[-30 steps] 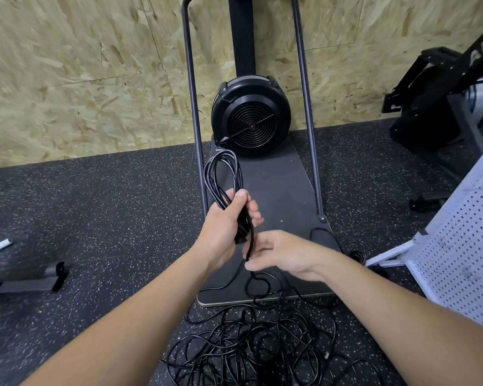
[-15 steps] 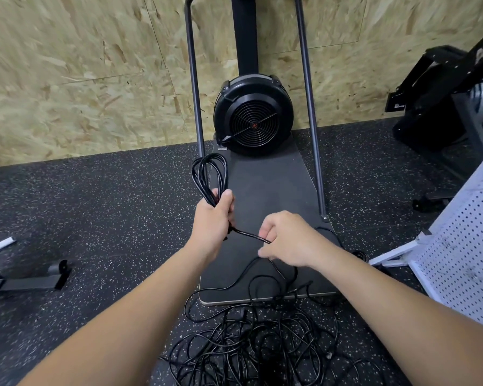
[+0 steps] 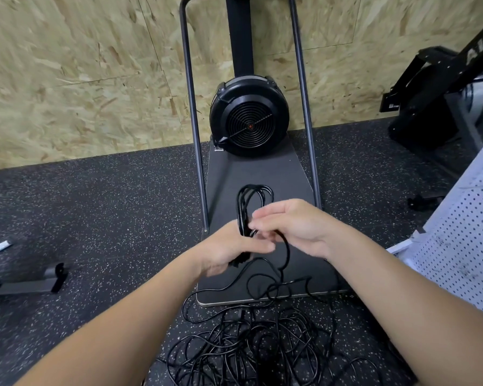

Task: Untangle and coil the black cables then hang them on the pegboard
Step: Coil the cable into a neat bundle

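At centre frame, the left hand (image 3: 229, 246) grips a coiled black cable (image 3: 251, 203), its loops rising above the curled fingers. Just right of it, the right hand's (image 3: 293, 227) fingertips pinch a loose strand that trails down to the tangled cables (image 3: 260, 349) at bottom centre.

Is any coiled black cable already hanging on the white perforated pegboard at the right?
No, the white perforated pegboard shows bare holes; the coiled black cable is in the left hand.
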The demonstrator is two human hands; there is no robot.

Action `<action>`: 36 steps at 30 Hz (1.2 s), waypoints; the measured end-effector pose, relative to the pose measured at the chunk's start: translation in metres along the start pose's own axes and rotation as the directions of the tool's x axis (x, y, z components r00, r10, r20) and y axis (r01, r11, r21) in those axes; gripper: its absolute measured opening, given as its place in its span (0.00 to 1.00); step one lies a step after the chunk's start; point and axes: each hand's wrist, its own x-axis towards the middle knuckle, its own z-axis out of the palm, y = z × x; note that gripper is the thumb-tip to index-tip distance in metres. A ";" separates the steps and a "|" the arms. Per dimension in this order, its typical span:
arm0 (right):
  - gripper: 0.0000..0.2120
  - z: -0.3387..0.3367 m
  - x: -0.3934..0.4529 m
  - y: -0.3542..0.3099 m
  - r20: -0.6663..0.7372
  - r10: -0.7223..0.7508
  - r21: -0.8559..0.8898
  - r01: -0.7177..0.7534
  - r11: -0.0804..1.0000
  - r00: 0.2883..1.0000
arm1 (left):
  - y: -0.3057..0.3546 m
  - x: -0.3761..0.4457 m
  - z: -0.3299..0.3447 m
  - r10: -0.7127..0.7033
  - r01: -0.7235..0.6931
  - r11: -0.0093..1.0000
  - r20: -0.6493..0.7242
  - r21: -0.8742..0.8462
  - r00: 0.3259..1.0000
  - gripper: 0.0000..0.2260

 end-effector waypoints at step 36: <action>0.05 0.016 0.001 -0.014 -0.385 -0.117 0.373 0.270 0.888 0.915 | -0.005 0.000 0.013 0.179 -0.160 0.971 -0.096 0.176 0.979 0.09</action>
